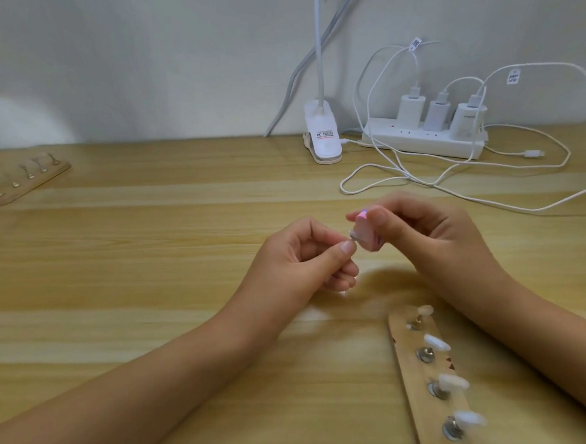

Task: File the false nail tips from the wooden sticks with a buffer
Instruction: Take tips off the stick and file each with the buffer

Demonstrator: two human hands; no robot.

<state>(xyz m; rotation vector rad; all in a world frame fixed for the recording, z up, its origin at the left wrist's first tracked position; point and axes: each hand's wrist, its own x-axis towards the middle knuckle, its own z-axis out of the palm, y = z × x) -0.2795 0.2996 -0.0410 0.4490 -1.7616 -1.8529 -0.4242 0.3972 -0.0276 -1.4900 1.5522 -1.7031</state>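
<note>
Above the middle of the wooden table, my left hand (pixel 311 257) pinches a small false nail tip (pixel 351 236) on its holder between thumb and fingers. My right hand (pixel 431 230) grips a pink buffer block (pixel 469 239), whose face touches the tip. At the lower right lies a wooden stick (pixel 410 363) carrying several white nail tips (pixel 436 344) on metal stands. A second wooden stick (pixel 26 179) with several small stands lies at the far left.
A white clip lamp (pixel 321 134) stands at the back centre. Beside it is a white power strip (pixel 423 140) with three chargers. Loose white cables (pixel 424 182) trail over the table just behind my hands. A grey wall closes the back edge.
</note>
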